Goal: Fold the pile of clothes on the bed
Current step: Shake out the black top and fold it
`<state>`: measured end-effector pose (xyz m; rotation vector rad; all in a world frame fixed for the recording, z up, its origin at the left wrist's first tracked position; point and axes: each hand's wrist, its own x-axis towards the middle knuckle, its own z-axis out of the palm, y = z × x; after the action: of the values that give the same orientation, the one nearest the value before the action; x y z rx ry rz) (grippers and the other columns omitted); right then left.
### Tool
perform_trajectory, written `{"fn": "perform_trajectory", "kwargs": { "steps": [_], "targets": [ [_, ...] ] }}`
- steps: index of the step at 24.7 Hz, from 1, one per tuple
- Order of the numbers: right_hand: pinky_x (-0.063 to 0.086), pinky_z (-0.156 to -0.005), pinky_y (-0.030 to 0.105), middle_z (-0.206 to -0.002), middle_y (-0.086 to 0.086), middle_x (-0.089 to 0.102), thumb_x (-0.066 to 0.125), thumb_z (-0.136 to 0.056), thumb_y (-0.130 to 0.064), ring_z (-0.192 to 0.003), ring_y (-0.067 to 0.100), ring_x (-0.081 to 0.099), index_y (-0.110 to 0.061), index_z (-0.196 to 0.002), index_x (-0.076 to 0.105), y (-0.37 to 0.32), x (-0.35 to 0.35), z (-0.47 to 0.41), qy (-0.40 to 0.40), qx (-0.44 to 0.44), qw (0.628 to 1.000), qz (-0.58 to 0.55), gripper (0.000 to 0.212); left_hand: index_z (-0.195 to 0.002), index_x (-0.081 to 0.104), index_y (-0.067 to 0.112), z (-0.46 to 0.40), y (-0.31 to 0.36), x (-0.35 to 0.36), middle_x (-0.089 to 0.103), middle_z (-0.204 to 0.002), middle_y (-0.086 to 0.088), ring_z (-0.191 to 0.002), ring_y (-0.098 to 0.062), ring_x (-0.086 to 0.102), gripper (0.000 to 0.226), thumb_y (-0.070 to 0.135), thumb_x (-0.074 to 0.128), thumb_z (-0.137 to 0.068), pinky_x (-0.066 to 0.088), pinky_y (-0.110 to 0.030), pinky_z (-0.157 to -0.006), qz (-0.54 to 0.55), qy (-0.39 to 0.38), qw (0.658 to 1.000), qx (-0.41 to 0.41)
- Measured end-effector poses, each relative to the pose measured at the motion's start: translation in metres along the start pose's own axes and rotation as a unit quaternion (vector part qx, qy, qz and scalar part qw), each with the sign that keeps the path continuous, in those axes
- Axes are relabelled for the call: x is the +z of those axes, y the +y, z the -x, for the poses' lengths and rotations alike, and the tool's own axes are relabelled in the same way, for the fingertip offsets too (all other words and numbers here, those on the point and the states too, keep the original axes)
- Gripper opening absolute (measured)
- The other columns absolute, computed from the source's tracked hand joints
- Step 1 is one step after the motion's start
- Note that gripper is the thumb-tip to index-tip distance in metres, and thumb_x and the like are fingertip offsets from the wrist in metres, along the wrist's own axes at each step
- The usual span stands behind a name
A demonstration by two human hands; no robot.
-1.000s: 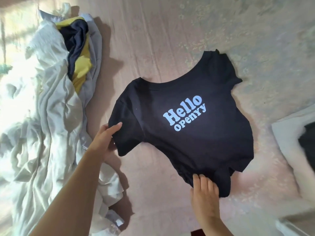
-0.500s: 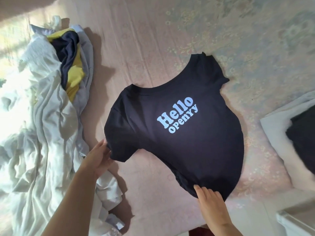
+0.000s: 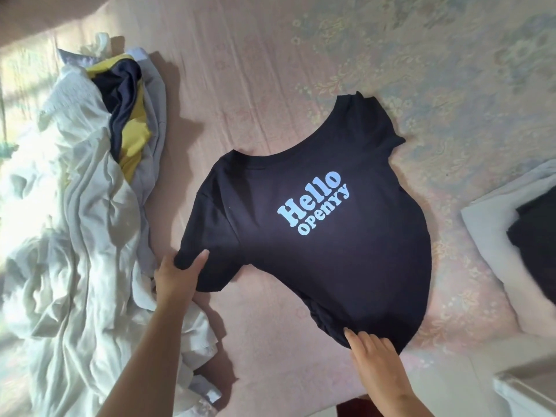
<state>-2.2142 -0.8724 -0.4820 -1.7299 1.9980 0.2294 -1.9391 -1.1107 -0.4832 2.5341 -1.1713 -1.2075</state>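
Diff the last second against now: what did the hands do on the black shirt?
The left hand went from lying flat beside the sleeve to gripping its edge, thumb on top. The right hand stayed pressed flat on the hem. The black T-shirt stayed spread print-up, the unfolded pile untouched.

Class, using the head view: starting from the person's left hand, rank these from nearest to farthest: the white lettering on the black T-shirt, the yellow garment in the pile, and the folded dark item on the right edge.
From the left hand:
1. White lettering, mid-shirt, up and right.
2. Yellow garment, in the pile, up and left.
3. Folded dark item, far right edge.
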Motion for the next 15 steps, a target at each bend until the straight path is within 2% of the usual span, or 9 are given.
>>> {"fn": "perform_trajectory", "kwargs": {
  "steps": [1, 2, 3, 4, 7, 10, 11, 13, 15],
  "targets": [
    [0.048, -0.044, 0.03, -0.063, 0.002, 0.06, 0.084, -0.056, -0.009, -0.049, 0.018, 0.058, -0.008, -0.081, 0.077, -0.001, -0.004, 0.002, 0.033, -0.012, 0.999, 0.001, 0.026, -0.098, 0.058, 0.011, 0.001, 0.001, -0.001, 0.05, -0.112, -0.015, -0.097, -0.03, 0.048, 0.042, 0.05, 0.063, -0.084, 0.042, -0.045, -0.096, -0.039, 0.011, 0.999, 0.014],
    [0.05, -0.049, 0.031, -0.069, 0.003, 0.063, 0.066, -0.08, -0.016, -0.054, 0.02, 0.061, -0.009, -0.08, 0.076, 0.0, -0.004, 0.002, 0.07, -0.013, 0.997, -0.008, 0.012, -0.091, 0.058, 0.011, 0.002, 0.003, -0.003, 0.048, -0.112, -0.015, -0.097, -0.03, 0.047, 0.038, 0.049, 0.06, -0.085, 0.041, -0.044, -0.097, -0.038, 0.029, 0.999, 0.023],
    [0.052, -0.054, 0.033, -0.076, 0.005, 0.066, 0.046, -0.094, -0.021, -0.062, 0.022, 0.065, -0.009, -0.079, 0.075, 0.001, -0.004, 0.003, 0.082, 0.008, 0.995, -0.049, 0.035, -0.086, 0.058, 0.012, 0.005, 0.005, -0.005, 0.049, -0.11, -0.012, -0.096, -0.03, 0.05, 0.035, 0.047, 0.056, -0.088, 0.043, -0.043, -0.093, -0.003, 0.041, 0.999, 0.023],
    [0.053, -0.059, 0.035, -0.083, 0.006, 0.068, 0.038, -0.098, -0.022, -0.069, 0.024, 0.067, -0.008, -0.081, 0.074, 0.002, -0.004, 0.004, 0.087, 0.033, 0.991, -0.091, 0.042, -0.085, 0.059, 0.013, 0.009, 0.01, -0.007, 0.054, -0.104, -0.008, -0.095, -0.029, 0.054, 0.031, 0.044, 0.054, -0.089, 0.044, -0.04, -0.088, 0.049, 0.045, 0.998, 0.022],
    [0.051, -0.079, 0.037, -0.101, 0.004, 0.067, 0.051, -0.096, -0.014, -0.095, 0.027, 0.065, -0.007, -0.108, 0.066, 0.009, -0.016, -0.001, 0.024, 0.209, 0.941, -0.265, 0.02, -0.089, 0.059, 0.015, 0.02, 0.051, -0.011, 0.06, -0.086, 0.0, -0.087, -0.023, 0.057, 0.022, 0.036, 0.054, -0.088, 0.045, -0.036, -0.076, 0.192, 0.033, 0.981, 0.015],
    [0.044, -0.074, 0.031, -0.096, -0.003, 0.065, 0.049, -0.097, -0.022, -0.095, 0.025, 0.064, -0.016, -0.112, 0.061, 0.032, -0.026, -0.007, 0.04, 0.298, 0.874, -0.383, 0.021, -0.084, 0.06, 0.014, 0.018, 0.126, 0.007, 0.06, -0.084, -0.002, -0.076, -0.021, 0.06, 0.018, 0.032, 0.057, -0.087, 0.049, -0.03, -0.059, 0.266, -0.046, 0.963, 0.022],
    [0.042, -0.072, 0.031, -0.094, -0.003, 0.065, 0.049, -0.097, -0.024, -0.092, 0.026, 0.064, -0.016, -0.111, 0.061, 0.042, -0.031, -0.01, 0.053, 0.317, 0.864, -0.388, 0.021, -0.086, 0.06, 0.016, 0.018, 0.154, 0.017, 0.062, -0.087, -0.002, -0.074, -0.019, 0.064, 0.016, 0.031, 0.056, -0.09, 0.052, -0.027, -0.052, 0.263, -0.092, 0.96, 0.027],
    [0.042, -0.068, 0.035, -0.092, 0.004, 0.068, 0.049, -0.096, -0.026, -0.087, 0.032, 0.063, -0.014, -0.108, 0.063, 0.063, -0.035, -0.017, 0.062, 0.338, 0.873, -0.347, 0.022, -0.099, 0.06, 0.017, 0.017, 0.196, 0.043, 0.063, -0.098, -0.004, -0.074, -0.021, 0.068, 0.021, 0.035, 0.049, -0.096, 0.055, -0.03, -0.048, 0.242, -0.171, 0.954, 0.047],
    [0.043, -0.062, 0.038, -0.084, 0.013, 0.069, 0.048, -0.097, -0.029, -0.08, 0.038, 0.062, -0.012, -0.101, 0.064, 0.076, -0.03, -0.02, 0.034, 0.348, 0.893, -0.282, 0.024, -0.123, 0.054, 0.014, 0.014, 0.206, 0.063, 0.06, -0.115, -0.006, -0.087, -0.021, 0.067, 0.036, 0.038, 0.042, -0.099, 0.059, -0.036, -0.063, 0.208, -0.202, 0.953, 0.084]
  ]
}}
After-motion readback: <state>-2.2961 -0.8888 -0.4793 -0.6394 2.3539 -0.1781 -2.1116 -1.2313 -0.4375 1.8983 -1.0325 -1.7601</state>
